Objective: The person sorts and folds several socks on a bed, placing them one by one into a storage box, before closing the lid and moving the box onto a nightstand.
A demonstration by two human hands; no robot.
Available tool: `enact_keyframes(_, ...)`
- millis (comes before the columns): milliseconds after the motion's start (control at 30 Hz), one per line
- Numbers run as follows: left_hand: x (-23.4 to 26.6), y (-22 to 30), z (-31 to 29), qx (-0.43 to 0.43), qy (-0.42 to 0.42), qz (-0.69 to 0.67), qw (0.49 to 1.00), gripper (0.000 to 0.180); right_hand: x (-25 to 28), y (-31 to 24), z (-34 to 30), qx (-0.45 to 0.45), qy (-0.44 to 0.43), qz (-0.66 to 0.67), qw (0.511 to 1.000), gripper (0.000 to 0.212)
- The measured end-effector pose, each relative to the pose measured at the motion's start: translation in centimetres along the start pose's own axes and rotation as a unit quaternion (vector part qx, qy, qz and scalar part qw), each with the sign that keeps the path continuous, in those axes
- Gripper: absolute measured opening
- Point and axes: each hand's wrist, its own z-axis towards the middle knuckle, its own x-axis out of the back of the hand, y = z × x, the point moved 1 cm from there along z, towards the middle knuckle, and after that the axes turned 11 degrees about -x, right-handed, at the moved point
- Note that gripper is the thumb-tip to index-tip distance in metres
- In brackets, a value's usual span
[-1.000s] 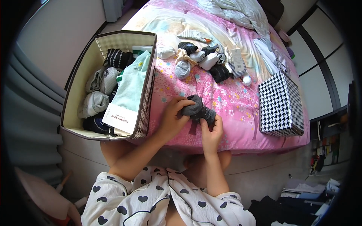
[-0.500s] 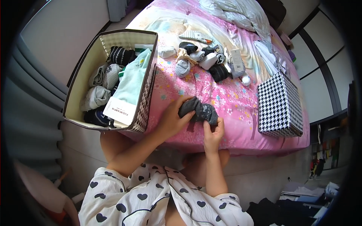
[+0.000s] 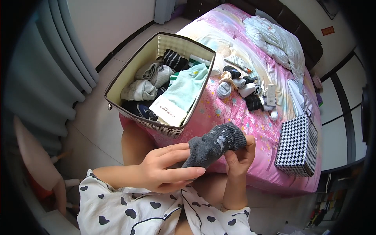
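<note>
A dark grey sock [image 3: 214, 145] with a light pattern near its ribbed cuff is stretched between my hands, above my lap. My right hand [image 3: 241, 158] pinches the cuff end, thumb in front. At the other end my left hand [image 3: 166, 166] has the sock's narrower part between its fingers and thumb; the sock's tip is partly hidden there. Beyond, on the bed, lies a pile of rolled socks [image 3: 246, 89] in black, white, grey and beige. A large fabric storage box [image 3: 162, 127] at the left contains rolled socks and a mint-green pair with a white card label.
A black-and-white houndstooth box [image 3: 297, 145] stands at the bed's right edge. A white quilt [image 3: 274, 39] is bunched near the headboard. Grey curtains [image 3: 51, 62] hang at the left, beside a pale chair-like object [image 3: 37, 156]. The bed [image 3: 231, 117] has a pink flowered cover.
The sock has come closer to me and now appears longer, drawn out between the hands. My left hand has shifted its hold toward the narrower end. The view has turned leftward.
</note>
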Motion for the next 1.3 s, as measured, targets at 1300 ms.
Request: enact_keyframes(1300,13.9,-10.6,5.5,0.227,-0.542,0.115,0.801,0.020,-10.4,5.7,22.2,-0.151,-0.359,-0.585,0.711,0.030)
